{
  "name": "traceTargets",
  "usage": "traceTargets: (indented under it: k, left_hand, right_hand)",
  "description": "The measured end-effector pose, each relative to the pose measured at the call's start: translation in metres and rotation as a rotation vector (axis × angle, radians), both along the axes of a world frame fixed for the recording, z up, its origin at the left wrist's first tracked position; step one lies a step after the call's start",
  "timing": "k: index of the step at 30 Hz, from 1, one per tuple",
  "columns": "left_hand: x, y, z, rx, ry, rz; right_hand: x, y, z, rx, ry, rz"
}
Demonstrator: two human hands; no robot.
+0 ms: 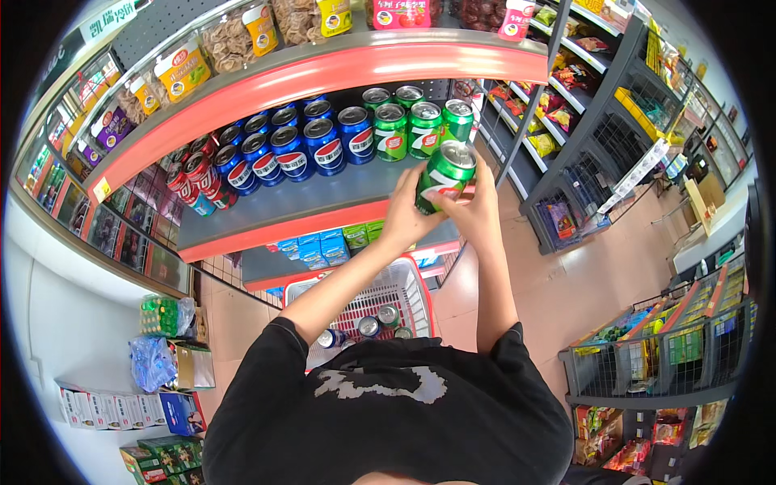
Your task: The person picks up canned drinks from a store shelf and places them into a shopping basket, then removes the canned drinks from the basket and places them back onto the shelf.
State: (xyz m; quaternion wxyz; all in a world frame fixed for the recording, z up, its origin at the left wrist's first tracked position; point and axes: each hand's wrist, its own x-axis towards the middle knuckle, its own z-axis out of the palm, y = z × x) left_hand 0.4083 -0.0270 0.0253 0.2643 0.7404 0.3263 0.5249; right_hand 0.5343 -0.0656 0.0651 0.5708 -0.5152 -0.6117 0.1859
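Observation:
A green 7UP can (445, 173) is held between my left hand (407, 209) and my right hand (479, 209), in front of the shelf's right end. Its silver top faces up and it leans slightly. Behind it, several more green 7UP cans (391, 134) stand on the grey shelf board (291, 203). To their left are rows of blue Pepsi cans (324, 148), then red Coca-Cola cans (203, 176). Below my forearms sits a red and white shopping basket (418, 297) with several cans (368, 326) inside, partly hidden by my shirt.
Above, a red-edged shelf (339, 60) carries clear jars of dried snacks (230, 42). Small drink cartons (321, 245) stand on the lower shelf. Snack racks (545, 121) rise to the right across a tiled floor (533, 297). Stacked boxes (112, 409) line the left wall.

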Motion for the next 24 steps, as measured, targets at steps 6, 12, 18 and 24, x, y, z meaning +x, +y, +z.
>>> traceTargets:
  k: [6,12,18,24]
  left_hand:
    - [0.018,0.059,-0.019,0.097,0.06,-0.179]
    - [0.026,0.077,-0.028,-0.055,0.071,-0.264]
    - [0.023,0.081,-0.039,-0.108,0.171,-0.254]
    - [0.019,0.085,-0.036,-0.142,0.205,-0.376]
  right_hand:
    - [0.032,0.048,-0.022,0.189,-0.018,-0.054]
    - [0.051,0.081,-0.046,0.247,0.013,-0.025]
    - [0.06,0.089,-0.052,0.037,0.125,0.095]
    - [0.079,0.102,-0.067,0.048,0.117,0.172]
